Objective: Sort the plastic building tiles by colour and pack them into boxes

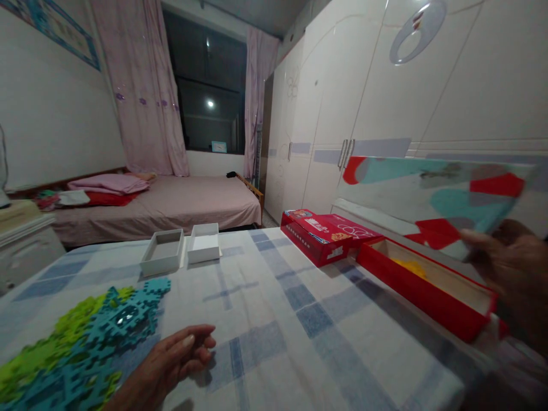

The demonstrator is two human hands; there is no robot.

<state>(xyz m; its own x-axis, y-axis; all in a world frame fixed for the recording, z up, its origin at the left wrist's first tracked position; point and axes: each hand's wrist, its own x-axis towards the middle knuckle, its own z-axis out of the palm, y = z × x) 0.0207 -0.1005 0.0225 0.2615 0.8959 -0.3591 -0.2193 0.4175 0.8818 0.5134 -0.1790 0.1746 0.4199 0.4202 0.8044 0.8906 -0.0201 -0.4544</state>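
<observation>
My left hand [177, 357] rests on the tablecloth with its fingers loosely bent and nothing seen in them. Just beyond it lies a pile of teal interlocking plastic pieces [124, 319], with lime-green ones [64, 337] along its far left side. At the right, my right hand [509, 268], partly blurred, grips the near end of a flat panel [436, 200] patterned in white, teal and red. The panel is raised on edge above a long open red box [419, 288]. Some yellow pieces [411, 268] show inside that box.
Two small white boxes, a left one [162, 251] and a right one [204, 242], stand open at the table's far edge. A red printed box [317, 234] lies near the red tray-like box. Beyond are a bed [197, 197] and a white wardrobe [334, 103].
</observation>
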